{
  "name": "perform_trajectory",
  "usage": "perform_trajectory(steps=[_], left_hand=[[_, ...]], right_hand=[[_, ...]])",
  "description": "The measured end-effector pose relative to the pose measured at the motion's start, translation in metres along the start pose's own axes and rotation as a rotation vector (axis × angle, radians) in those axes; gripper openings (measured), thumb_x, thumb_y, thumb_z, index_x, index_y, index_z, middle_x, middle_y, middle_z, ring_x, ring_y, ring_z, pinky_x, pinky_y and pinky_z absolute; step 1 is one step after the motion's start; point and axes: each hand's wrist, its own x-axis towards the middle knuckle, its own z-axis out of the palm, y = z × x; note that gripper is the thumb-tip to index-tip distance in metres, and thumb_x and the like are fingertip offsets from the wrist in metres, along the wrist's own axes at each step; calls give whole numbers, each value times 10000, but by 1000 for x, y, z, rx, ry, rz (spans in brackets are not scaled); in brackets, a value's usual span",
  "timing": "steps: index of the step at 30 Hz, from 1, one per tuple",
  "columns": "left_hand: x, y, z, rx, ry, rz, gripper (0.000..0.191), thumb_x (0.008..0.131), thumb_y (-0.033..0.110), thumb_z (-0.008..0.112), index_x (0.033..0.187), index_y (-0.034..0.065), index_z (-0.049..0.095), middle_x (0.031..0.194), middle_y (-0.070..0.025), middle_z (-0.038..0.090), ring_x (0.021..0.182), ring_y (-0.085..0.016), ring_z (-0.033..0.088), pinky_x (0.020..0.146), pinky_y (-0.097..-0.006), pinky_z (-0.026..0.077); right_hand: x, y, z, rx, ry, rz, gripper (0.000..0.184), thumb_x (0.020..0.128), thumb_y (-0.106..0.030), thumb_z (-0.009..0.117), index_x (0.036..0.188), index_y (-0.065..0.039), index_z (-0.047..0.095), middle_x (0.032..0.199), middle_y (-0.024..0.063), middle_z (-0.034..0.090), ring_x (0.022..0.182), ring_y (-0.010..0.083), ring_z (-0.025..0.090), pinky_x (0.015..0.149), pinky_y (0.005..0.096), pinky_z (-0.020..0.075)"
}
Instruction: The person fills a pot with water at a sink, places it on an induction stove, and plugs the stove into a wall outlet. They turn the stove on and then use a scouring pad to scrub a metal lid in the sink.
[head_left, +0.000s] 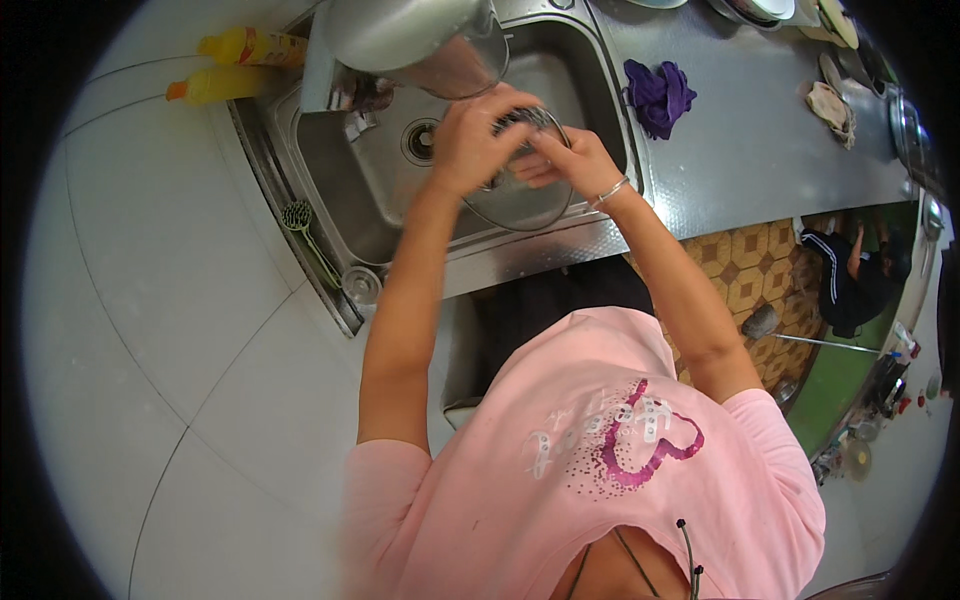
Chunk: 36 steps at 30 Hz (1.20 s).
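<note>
A round clear lid with a metal rim (529, 225) is tilted above the near part of the stainless steel sink (352, 180). My right hand (577, 161), with a bracelet at the wrist, grips the lid by its right edge. My left hand (480, 139) is over the lid's upper left part, its fingers around what looks like a steel wool scourer (529, 116); motion blurs both hands. Just beyond my left hand a large shiny steel vessel (405, 34) hangs over the sink's far side. The drain (420, 141) shows left of my left hand.
Yellow bottles (255, 46) lie at the upper left. A green-handled dish brush (298, 217) and a small clear round dish (361, 285) are on the left ledge. Right of the sink, a purple cloth (660, 97) lies on the steel counter (735, 165). Another person (862, 277) is low at far right.
</note>
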Motion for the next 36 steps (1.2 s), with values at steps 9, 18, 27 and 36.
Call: perform_trajectory(steps=[9,18,27,36], left_hand=[[-12,-11,19,136,123,-113,213,763,144,642,970,97,643,971,-92,600,937,-268,566,821,-346,448],[-16,-35,22,11,318,-253,330,820,197,627,1087,15,557,1064,-146,567,1001,-280,531,876,-365,409],[-101,-107,40,-1538,478,-1005,336,940,271,439,1182,54,526,1120,-128,571,976,-287,582,884,-508,465],[-95,-60,-28,-1687,573,-704,439,877,323,494,1218,47,478,1139,-111,573,1028,-273,569,904,-489,453]], right_hand=[[-28,5,1,121,121,-25,428,937,-336,488,1155,25,561,958,197,656,834,234,664,728,294,543],[-31,-9,-12,223,215,-91,446,932,-360,493,1146,25,562,964,203,651,850,236,657,753,303,536],[57,61,-74,251,321,59,353,925,-291,528,1178,-46,566,1028,158,642,884,238,642,756,338,535],[101,144,-99,384,444,338,218,881,-156,549,1029,4,552,913,178,647,754,257,634,598,322,537]])
